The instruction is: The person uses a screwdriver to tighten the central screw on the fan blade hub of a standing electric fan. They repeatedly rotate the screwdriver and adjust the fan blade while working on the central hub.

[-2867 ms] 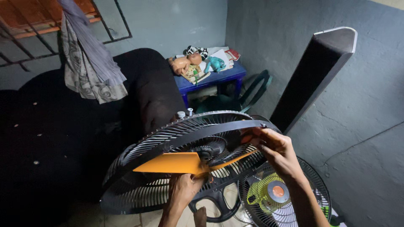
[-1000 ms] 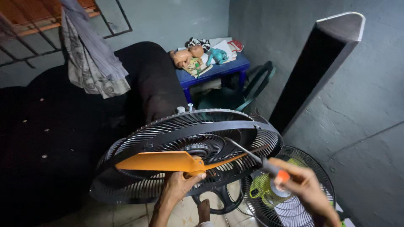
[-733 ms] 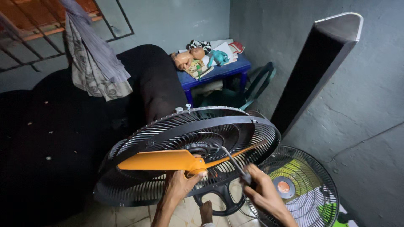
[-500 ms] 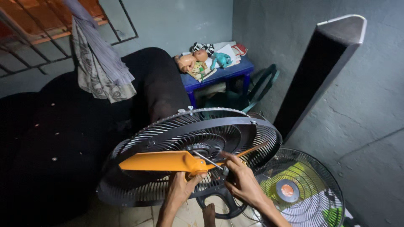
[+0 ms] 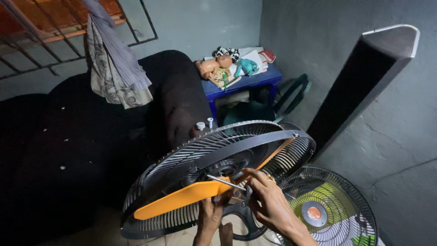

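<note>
- Two bare hands meet at the hub of a dark fan guard (image 5: pixel 214 155) that is tilted up in front of the person, with an orange fan blade (image 5: pixel 182 198) stretching out to the lower left from the hub.
- Right hand (image 5: pixel 268 202) closes its fingers around a thin metal tool, a screwdriver (image 5: pixel 225 182) by the look of it, whose shaft points left and slightly up over the root of the orange blade; the handle is hidden inside the fist, so the grip is closed on the tool.
- Left hand (image 5: pixel 210 216) comes up from below and grips the blade's root beside the hub, fingers curled around its lower edge, just under the tool's shaft.
- Both hands are touching or nearly touching each other at the hub, the tool tip lying between them and the blade.
- Beside the right wrist, lower right, lies a second fan grille (image 5: pixel 337 214) with a red centre cap and green showing through.
- Behind the fan stand a dark sofa (image 5: pixel 91 150), a blue table (image 5: pixel 241 84) piled with toys, and a tall dark panel (image 5: pixel 364 82) leaning on the wall.
</note>
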